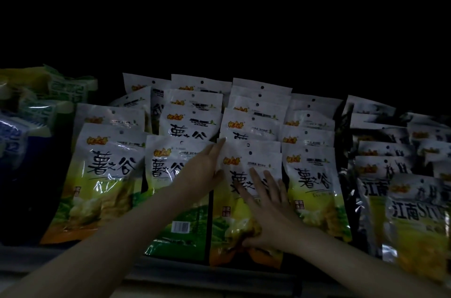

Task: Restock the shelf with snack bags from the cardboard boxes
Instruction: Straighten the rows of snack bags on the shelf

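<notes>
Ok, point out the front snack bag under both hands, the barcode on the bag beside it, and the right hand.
front snack bag [240,163]: head view, white upper panel.
barcode [180,227]: head view, middle of label.
right hand [266,202]: head view, back of hand.

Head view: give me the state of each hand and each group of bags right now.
Left hand: open, fingers straight against the front bag's left edge.
Right hand: open, flat on the front bag's face.
Front bag: upright at the shelf front, pressed by both hands.
Green-and-white bags: upright in rows.
Dark bags: stacked at right.
Blue packs: at left.
</notes>
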